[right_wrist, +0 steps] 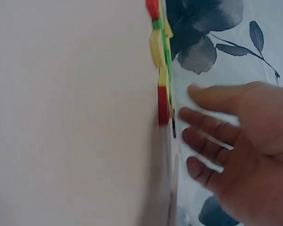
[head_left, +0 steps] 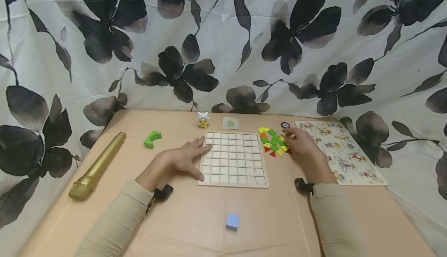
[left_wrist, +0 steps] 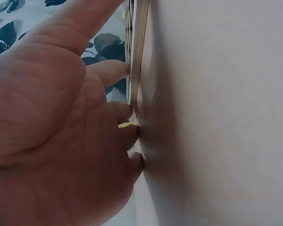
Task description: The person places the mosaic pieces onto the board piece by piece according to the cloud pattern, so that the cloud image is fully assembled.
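The coloured tiles [head_left: 274,142] are touched by the relaxed right hand [head_left: 300,142]; the flat left hand [head_left: 183,160] steadies the grid board [head_left: 233,158] alongside.

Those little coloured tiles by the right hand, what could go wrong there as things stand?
The coloured tiles lie loose and close-packed beside the grid board, so the right hand reaching in with straight fingers might scatter several. The left hand only rests flat against the board's edge, so a nudge could slide the board. The picture puzzle lies close under the right forearm and might get dragged.
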A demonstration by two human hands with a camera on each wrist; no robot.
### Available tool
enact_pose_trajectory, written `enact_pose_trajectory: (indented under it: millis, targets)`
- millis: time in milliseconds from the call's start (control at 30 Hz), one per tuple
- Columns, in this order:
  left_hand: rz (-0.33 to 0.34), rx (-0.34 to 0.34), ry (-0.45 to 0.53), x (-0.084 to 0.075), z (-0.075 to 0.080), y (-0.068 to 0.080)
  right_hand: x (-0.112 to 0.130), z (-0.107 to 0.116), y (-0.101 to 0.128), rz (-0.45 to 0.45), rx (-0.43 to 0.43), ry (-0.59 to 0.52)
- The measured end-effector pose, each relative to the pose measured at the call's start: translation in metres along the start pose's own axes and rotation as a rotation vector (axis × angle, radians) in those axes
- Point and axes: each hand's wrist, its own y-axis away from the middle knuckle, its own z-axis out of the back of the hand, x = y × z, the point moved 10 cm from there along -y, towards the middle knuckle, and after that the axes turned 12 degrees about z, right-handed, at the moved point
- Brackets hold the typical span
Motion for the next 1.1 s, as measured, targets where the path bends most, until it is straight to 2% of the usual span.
enact_pose_trajectory:
  millis: [167, 333, 533, 633, 733, 900, 967, 1100]
  targets:
    - [0.013, -0.003, -0.004, 0.003, 0.000, -0.001, -0.008, -0.010, -0.012, 0.017, 0.001, 0.029]
    - [0.006, -0.005, -0.017, 0.002, 0.000, -0.002, -0.016, -0.012, -0.016, -0.017, -0.021, 0.040]
    - [0.003, -0.008, -0.021, 0.001, 0.001, -0.001, -0.012, -0.001, -0.011, -0.031, -0.132, -0.016]
    - [-0.001, -0.012, -0.015, 0.001, 0.001, -0.001, -0.001, 0.006, -0.009, -0.030, -0.194, -0.094]
    - [0.000, -0.009, -0.019, 0.003, -0.001, -0.001, 0.019, 0.007, -0.011, 0.004, -0.204, -0.201]
    - [-0.001, -0.008, -0.025, 0.003, 0.000, 0.001, 0.062, -0.004, -0.027, 0.136, -0.141, -0.387]
    - [-0.004, -0.007, -0.023, 0.003, 0.000, 0.001, 0.074, -0.011, -0.034, 0.158, -0.121, -0.442]
    - [-0.002, -0.008, -0.018, 0.004, 0.000, -0.002, 0.096, -0.031, -0.050, 0.194, -0.092, -0.440]
